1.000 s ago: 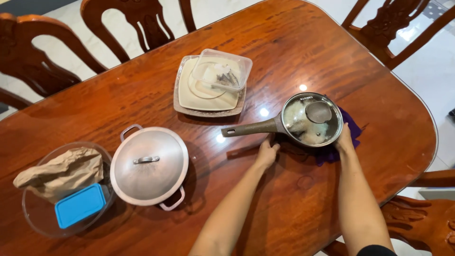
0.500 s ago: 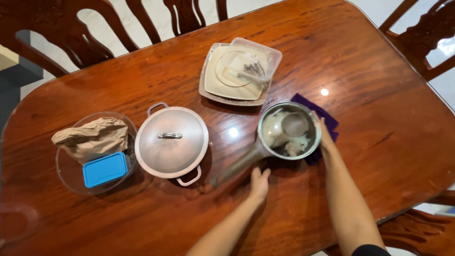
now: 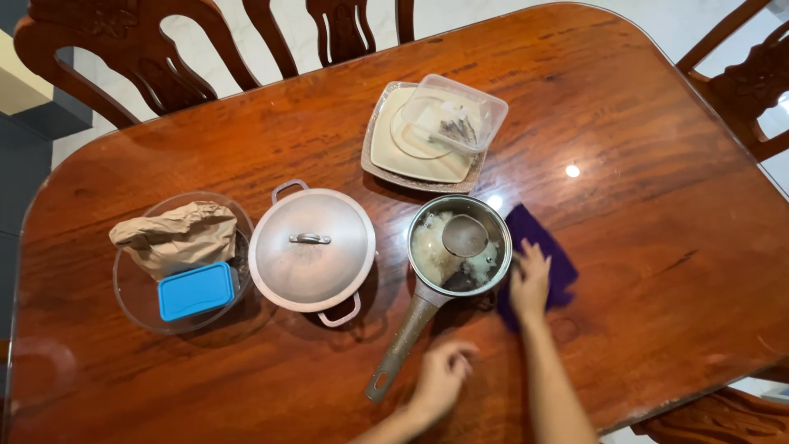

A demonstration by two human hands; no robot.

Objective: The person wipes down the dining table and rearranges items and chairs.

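Head view: the saucepan (image 3: 459, 243) with a glass lid stands on the wooden table (image 3: 657, 205), its long handle (image 3: 403, 345) angled toward the near edge. Right hand (image 3: 530, 279) lies flat, fingers spread, on the purple cloth (image 3: 555, 251) just beside the saucepan rim. Left hand (image 3: 440, 378) hovers near the handle end, fingers loosely curled, blurred, holding nothing. A lidded metal pot (image 3: 312, 247) stands left of the saucepan; a glass bowl (image 3: 131, 288) with a blue container (image 3: 196, 290) lies further left.

Bare table (image 3: 657, 247) lies right of the saucepan (image 3: 459, 245); the lidded pot (image 3: 312, 248) crowds its left.
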